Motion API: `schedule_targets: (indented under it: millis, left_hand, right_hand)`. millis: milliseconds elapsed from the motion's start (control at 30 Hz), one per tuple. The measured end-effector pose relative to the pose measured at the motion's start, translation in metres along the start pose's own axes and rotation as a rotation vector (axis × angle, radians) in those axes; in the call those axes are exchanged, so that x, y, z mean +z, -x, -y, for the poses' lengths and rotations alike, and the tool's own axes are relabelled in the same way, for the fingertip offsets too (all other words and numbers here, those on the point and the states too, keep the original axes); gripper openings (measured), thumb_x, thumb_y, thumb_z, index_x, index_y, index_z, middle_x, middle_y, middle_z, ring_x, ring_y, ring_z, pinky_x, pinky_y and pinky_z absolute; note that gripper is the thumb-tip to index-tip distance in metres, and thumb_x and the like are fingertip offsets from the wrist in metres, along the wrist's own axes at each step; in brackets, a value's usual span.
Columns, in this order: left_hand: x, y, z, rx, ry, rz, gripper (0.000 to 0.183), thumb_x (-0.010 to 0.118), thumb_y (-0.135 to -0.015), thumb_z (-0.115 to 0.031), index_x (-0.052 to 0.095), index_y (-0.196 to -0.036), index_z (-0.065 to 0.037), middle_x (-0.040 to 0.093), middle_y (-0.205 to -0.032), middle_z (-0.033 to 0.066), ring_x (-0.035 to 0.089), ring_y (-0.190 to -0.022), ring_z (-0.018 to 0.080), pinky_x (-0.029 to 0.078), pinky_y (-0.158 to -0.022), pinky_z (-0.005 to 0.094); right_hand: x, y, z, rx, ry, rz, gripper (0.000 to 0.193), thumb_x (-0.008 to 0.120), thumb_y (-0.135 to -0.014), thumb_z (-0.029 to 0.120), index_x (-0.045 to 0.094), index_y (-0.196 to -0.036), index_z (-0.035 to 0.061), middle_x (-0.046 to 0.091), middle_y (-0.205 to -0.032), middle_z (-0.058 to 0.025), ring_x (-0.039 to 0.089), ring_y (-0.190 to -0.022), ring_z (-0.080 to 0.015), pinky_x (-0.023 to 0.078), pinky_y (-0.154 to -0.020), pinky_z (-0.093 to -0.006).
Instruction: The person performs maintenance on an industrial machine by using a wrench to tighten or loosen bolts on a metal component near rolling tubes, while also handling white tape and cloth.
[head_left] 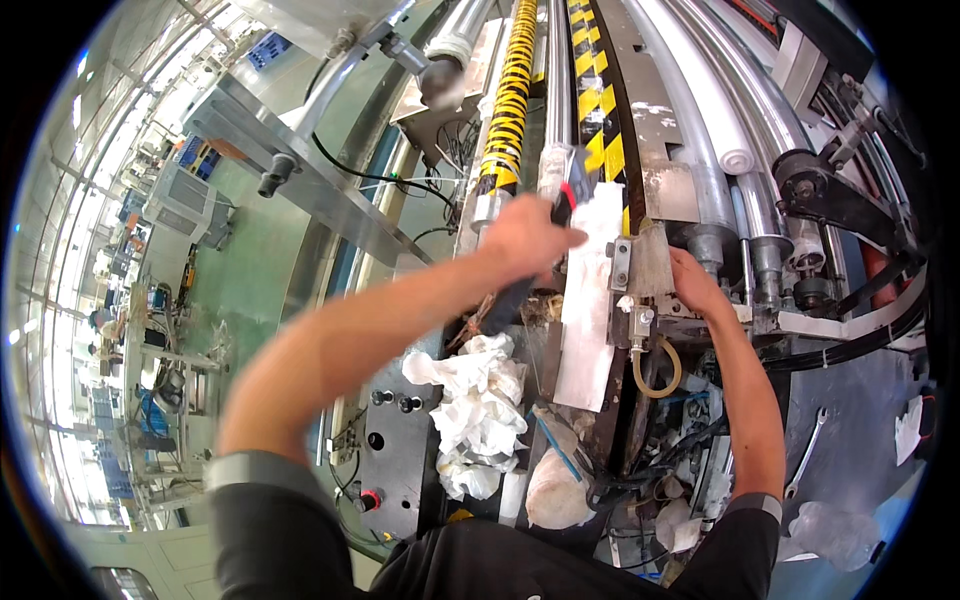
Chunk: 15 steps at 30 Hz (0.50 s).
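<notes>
My left hand (530, 238) is closed round a hand tool with a black-and-red handle (567, 198). Its grey upper end is blurred, so its exact kind cannot be told. Just below lies a long pale strip (588, 320), streaked with white, running lengthwise along the machine. My right hand (695, 283) reaches to the far side of a metal block (652, 260); its fingers are partly hidden there, and whether they grip anything does not show. From a fitting beneath that block hangs a looped yellowish hose (660, 380).
Rollers, including a white one (700, 80) and a yellow-and-black taped one (508, 90), run away from me. Crumpled white cloths or paper (480, 410) lie nearer, beside a panel with knobs (395, 450). A wrench (808, 452) rests on a grey surface at right.
</notes>
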<state>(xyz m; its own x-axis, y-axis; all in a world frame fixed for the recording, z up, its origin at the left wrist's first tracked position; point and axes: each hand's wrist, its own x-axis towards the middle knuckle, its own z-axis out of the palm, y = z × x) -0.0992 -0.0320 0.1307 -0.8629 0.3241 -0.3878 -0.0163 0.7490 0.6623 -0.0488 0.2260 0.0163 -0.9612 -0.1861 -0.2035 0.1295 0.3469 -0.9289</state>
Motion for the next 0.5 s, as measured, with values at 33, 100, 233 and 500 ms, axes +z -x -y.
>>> schedule_targets:
  millis: [33,100,233,500]
  left_hand:
    - [0.018,-0.004,0.015,-0.003,0.164,-0.016,0.033,0.067,-0.082,-0.029,0.061,-0.081,0.003,0.062,-0.063,0.0089,0.062,-0.05,0.0163,0.051,-0.052,0.0312]
    - [0.047,-0.015,0.029,0.0,0.44,-0.042,0.031,0.07,-0.081,-0.028,0.058,-0.082,0.001,0.057,-0.061,0.0051,0.057,-0.047,0.014,0.047,-0.047,0.0289]
    - [0.08,-0.033,0.035,0.012,0.742,-0.014,0.023,0.065,-0.086,-0.022,0.055,-0.086,0.0,0.05,-0.061,0.0026,0.049,-0.045,0.0126,0.042,-0.044,0.0278]
    - [0.103,-0.044,0.041,-0.018,0.959,0.025,0.022,0.057,-0.094,-0.021,0.052,-0.083,-0.003,0.048,-0.062,0.0009,0.045,-0.047,0.011,0.041,-0.045,0.0273]
  right_hand:
    - [0.002,0.001,0.001,-0.005,0.008,0.001,0.042,0.036,-0.1,0.024,0.049,-0.129,-0.0036,0.061,-0.119,-0.0112,0.056,-0.103,-0.0149,0.042,-0.092,-0.0274]
    - [0.003,-0.001,-0.001,-0.03,0.013,0.001,0.041,0.037,-0.1,0.024,0.051,-0.127,-0.0038,0.062,-0.116,-0.0099,0.056,-0.102,-0.0135,0.042,-0.091,-0.0268]
    - [0.008,0.002,0.014,0.022,0.074,-0.012,0.04,0.039,-0.1,0.025,0.053,-0.124,-0.0029,0.064,-0.108,-0.0064,0.056,-0.094,-0.0111,0.044,-0.086,-0.0261]
    - [0.001,-0.003,-0.013,-0.001,-0.085,0.014,0.04,0.038,-0.101,0.027,0.054,-0.123,-0.0022,0.064,-0.106,-0.0051,0.056,-0.092,-0.01,0.045,-0.084,-0.0254]
